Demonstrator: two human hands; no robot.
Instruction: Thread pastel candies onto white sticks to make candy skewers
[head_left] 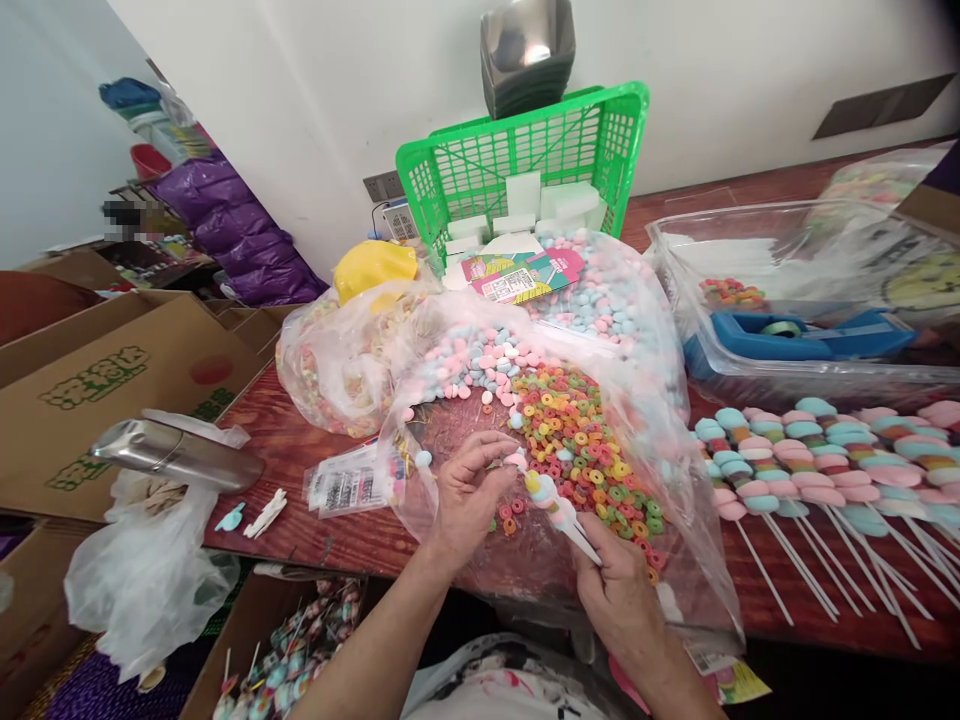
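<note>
My left hand [471, 492] pinches a small pink candy [517, 459] between thumb and fingertips. Close by, my right hand [616, 578] is closed around white sticks [576, 532] with candies threaded on them [546, 494], a yellow ring among pale pieces. How many sticks there are I cannot tell. Beneath both hands, a plastic bag lies spread on the table with a heap of colourful ring gummies [574, 425]. Pink, blue and white round candies [484, 360] lie behind the rings.
Finished candy skewers [817, 465] lie in rows at the right, before a clear plastic bin [787, 375] holding a blue tape dispenser [817, 335]. A green basket [525, 140] stands at the back. Left are a steel flask [180, 455] and cardboard boxes [112, 390].
</note>
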